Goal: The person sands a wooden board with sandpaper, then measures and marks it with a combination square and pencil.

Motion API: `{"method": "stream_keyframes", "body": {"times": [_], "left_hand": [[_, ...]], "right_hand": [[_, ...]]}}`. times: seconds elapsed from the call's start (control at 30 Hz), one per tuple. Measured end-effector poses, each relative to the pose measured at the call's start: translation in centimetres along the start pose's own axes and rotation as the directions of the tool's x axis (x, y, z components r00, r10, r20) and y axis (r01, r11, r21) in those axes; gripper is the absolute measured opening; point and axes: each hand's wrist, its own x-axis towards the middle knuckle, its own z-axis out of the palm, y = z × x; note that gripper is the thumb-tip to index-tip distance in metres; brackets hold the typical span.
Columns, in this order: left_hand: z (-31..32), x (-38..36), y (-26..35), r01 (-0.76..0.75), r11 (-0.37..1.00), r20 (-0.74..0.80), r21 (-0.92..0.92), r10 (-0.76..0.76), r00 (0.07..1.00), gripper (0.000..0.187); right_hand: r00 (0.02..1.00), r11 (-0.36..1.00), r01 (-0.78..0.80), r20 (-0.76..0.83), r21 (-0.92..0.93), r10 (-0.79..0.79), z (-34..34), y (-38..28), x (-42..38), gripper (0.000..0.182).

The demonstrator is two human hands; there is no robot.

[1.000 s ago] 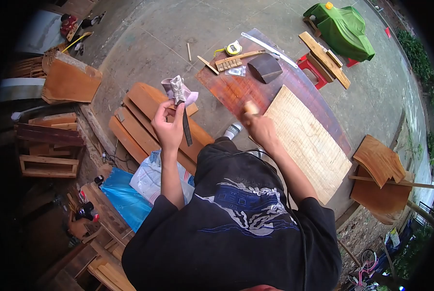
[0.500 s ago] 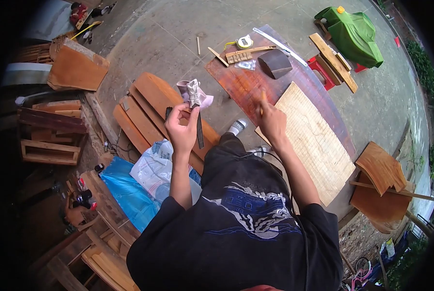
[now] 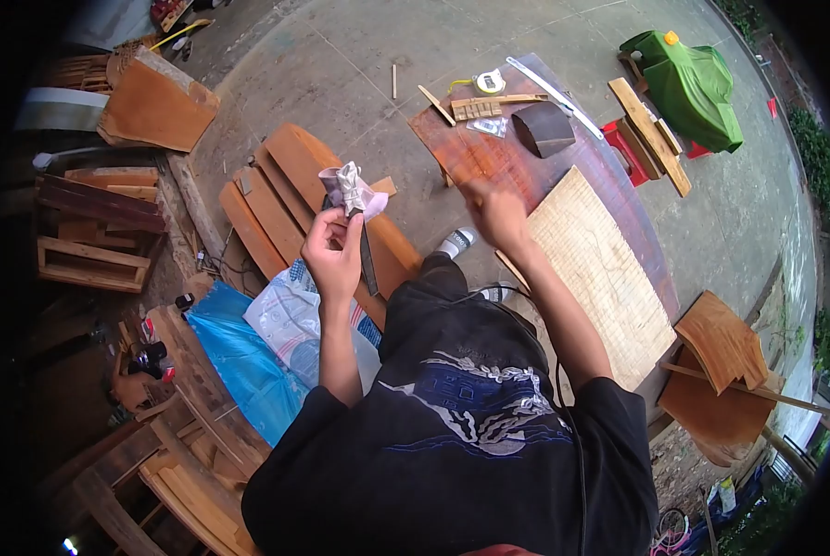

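Observation:
My left hand pinches a dark flat strip. Pale pinkish cloth is bunched and tied around the strip's upper end, just above my fingertips. The strip's lower part slants down over reddish-brown boards. Away to the right, my right hand is closed with its fingers curled, slightly blurred by motion. Whatever it may hold is hidden. It hovers by the near edge of a reddish wooden tabletop, close to a pale wooden panel lying on that top.
The tabletop carries a tape measure, a notched wooden block, a dark curved piece and a long metal ruler. Boards lie left, beside a blue plastic sheet. A green-covered object stands far right.
Both hands have shifted slightly left in view, my right hand also downward. The cloth-tied strip has moved along with my left hand. The whole scene has moved a little as the camera turned.

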Motion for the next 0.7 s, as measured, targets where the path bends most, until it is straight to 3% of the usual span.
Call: {"method": "stream_keyframes", "body": {"times": [0.07,0.17,0.2,0.3,0.33,0.43,0.5,0.57,0.63,0.67,0.7], "left_hand": [[-0.4,0.3,-0.3,0.008,1.0,-0.017,-0.007,-0.008,1.0,0.018],[-0.3,1.3,-0.5,-0.002,1.0,0.003,0.001,0.002,1.0,0.018],[-0.3,1.6,-0.4,-0.002,1.0,0.009,0.01,0.002,1.0,0.018],[-0.3,2.9,-0.2,-0.017,1.0,0.008,0.024,0.016,1.0,0.018],[-0.1,3.3,-0.3,-0.03,0.999,0.004,0.021,0.03,1.0,0.018],[0.7,4.8,-0.7,-0.049,0.999,0.025,-0.005,0.049,0.998,0.017],[1.2,5.7,-0.7,-0.062,0.998,0.055,0.003,0.062,0.997,0.017],[1.5,6.6,-0.1,-0.084,0.996,0.074,0.042,0.081,0.994,0.017],[2.0,7.3,-0.1,-0.087,0.996,0.075,0.017,0.086,0.994,0.016],[2.3,7.5,-0.1,-0.088,0.996,0.072,0.004,0.087,0.994,0.016],[2.6,7.9,-0.1,-0.089,0.996,0.078,0.004,0.088,0.993,0.016]], "right_hand": [[0.988,0.975,-0.149,-0.072,-0.166,0.138,1.3,1.5,2.9,0.02],[0.964,0.974,-0.011,0.258,-0.226,0.07,4.4,2.2,4.3,0.021],[0.963,0.972,0.231,0.156,-0.049,-0.221,4.4,2.2,4.3,0.017],[0.982,0.982,0.189,-0.028,0.021,-0.188,3.9,1.7,5.2,0.023],[0.997,0.999,0.046,-0.059,-0.021,-0.047,2.9,0.9,5.4,0.023],[0.94,0.94,-0.148,0.252,-0.306,0.23,5.3,0.1,6.2,0.022],[0.96,0.971,0.238,0.16,-0.027,-0.231,5.6,0.3,5.5,0.012],[0.966,0.965,0.256,0.011,0.057,-0.257,4.7,-0.1,6.1,0.012],[0.988,1.0,-0.007,-0.154,-0.026,0.003,3.9,-0.1,6.6,0.014],[0.987,0.969,-0.158,-0.042,-0.191,0.152,4.1,-0.1,7.0,0.016],[0.99,0.958,-0.101,0.067,-0.268,0.123,6.0,1.1,7.0,0.016]]}}
